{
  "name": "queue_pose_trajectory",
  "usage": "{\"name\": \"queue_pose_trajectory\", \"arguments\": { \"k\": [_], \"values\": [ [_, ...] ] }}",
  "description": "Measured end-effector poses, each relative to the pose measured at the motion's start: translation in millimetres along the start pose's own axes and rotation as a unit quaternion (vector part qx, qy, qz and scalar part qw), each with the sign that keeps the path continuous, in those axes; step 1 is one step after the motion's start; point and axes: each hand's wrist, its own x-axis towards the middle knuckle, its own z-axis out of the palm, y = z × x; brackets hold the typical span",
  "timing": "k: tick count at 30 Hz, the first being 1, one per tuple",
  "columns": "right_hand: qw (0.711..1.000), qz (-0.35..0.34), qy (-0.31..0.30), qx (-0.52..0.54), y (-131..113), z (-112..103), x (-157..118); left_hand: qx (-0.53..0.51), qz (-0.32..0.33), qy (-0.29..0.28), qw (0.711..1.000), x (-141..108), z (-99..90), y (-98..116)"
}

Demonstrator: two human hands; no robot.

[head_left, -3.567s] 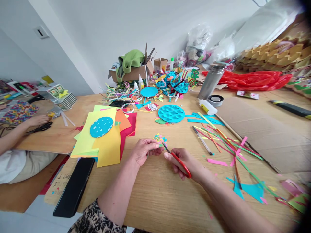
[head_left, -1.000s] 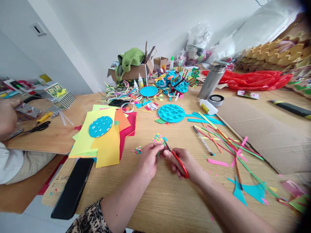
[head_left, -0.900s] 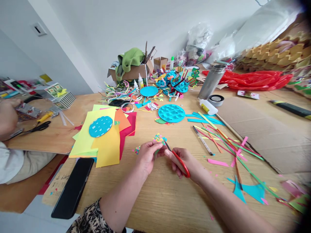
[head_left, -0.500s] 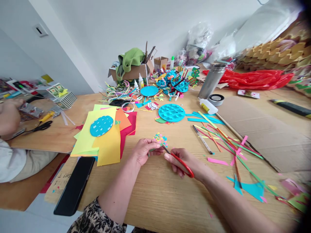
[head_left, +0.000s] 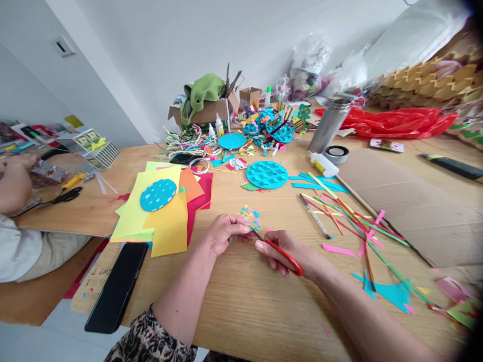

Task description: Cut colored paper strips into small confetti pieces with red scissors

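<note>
My right hand (head_left: 281, 251) is closed around red-handled scissors (head_left: 285, 259), their dark blades pointing toward the fingertips of my left hand (head_left: 230, 232). The left fingers are pinched on a small green paper strip (head_left: 233, 238), mostly hidden by the fingers. Just beyond them lies a small pile of paper snippets (head_left: 249, 215) in pink, yellow, blue and green. Farther back rests a blue oval (head_left: 266, 175) with a raised grid pattern.
To the left are coloured paper sheets (head_left: 169, 231), a speckled blue oval (head_left: 158, 195) and a phone (head_left: 116, 289). Paper strips (head_left: 366, 234), a pen (head_left: 315, 216), cardboard (head_left: 411, 201) and a steel flask (head_left: 330, 125) lie or stand right. Another person's arm (head_left: 13, 186) is far left.
The scissor blades have shifted slightly toward my left fingertips. Both hands stay in nearly the same place.
</note>
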Motion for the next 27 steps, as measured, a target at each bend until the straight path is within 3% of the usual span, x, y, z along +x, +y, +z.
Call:
{"name": "queue_pose_trajectory", "arguments": {
  "k": [14, 27],
  "values": [
    [1.0, -0.015, -0.002, -0.002, 2.5, 0.2, -0.1, 0.008, -0.012, 0.005, 1.0, -0.8, 0.1, 2.2],
    [1.0, 0.019, 0.019, -0.012, 3.0, 0.7, 2.6, -0.007, -0.025, -0.022, 0.999, 1.6, -5.4, -0.2]
  ]
}}
